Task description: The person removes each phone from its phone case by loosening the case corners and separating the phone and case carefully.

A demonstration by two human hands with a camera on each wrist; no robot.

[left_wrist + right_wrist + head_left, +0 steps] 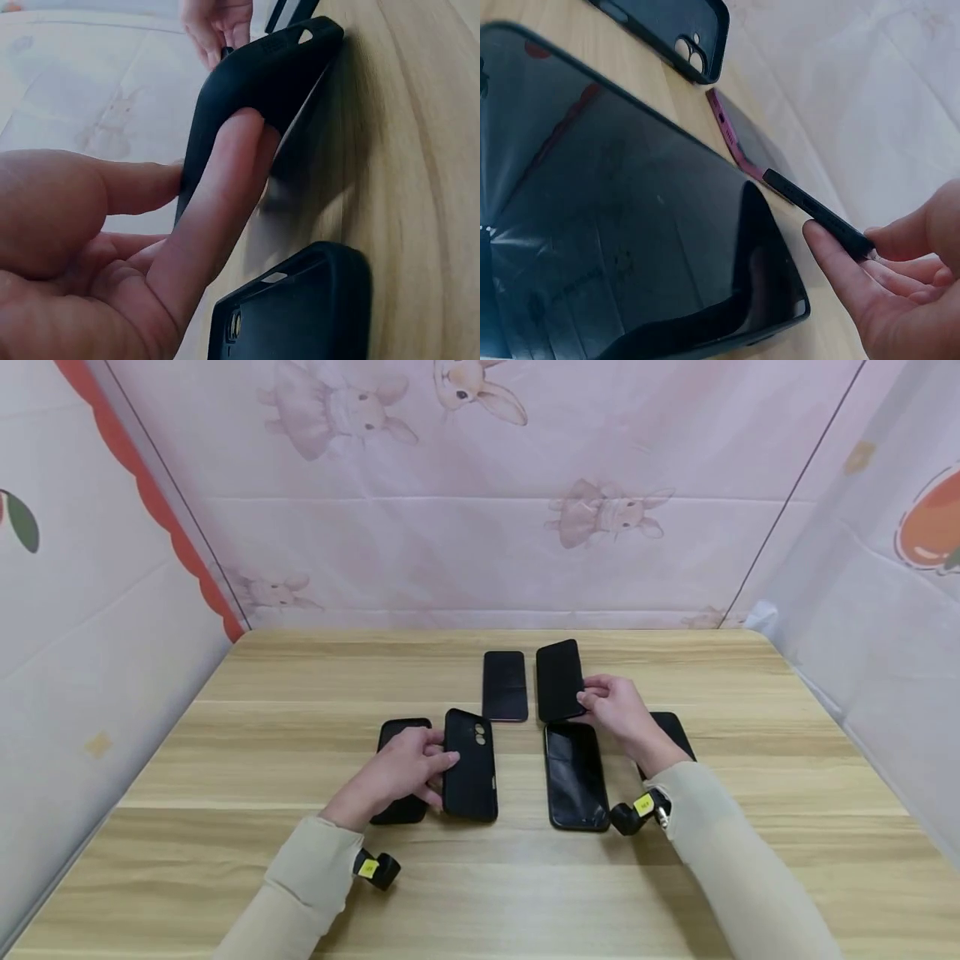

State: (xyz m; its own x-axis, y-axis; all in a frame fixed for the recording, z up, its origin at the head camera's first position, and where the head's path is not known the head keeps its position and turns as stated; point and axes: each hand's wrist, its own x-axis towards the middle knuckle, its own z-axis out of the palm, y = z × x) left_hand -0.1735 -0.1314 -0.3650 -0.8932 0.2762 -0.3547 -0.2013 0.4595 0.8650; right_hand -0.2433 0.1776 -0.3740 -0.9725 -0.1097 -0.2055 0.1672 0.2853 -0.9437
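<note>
My left hand [401,764] grips a black phone case [465,777] by its left edge, thumb on one face and fingers on the other. The case is tilted, with camera holes near its top. Another black case [292,315] lies under that hand, inside facing up in the left wrist view. My right hand [618,706] pinches the right edge of a slim black phone [558,681], which is tilted with that edge raised. Just nearer lies a larger black phone [577,777], its glossy screen up.
A dark phone [505,685] with a purplish edge [724,127] lies farther back, left of the pinched one. Another black flat item [671,731] is partly hidden under my right forearm. Printed curtains [465,560] surround the wooden table [300,677] at the back and sides.
</note>
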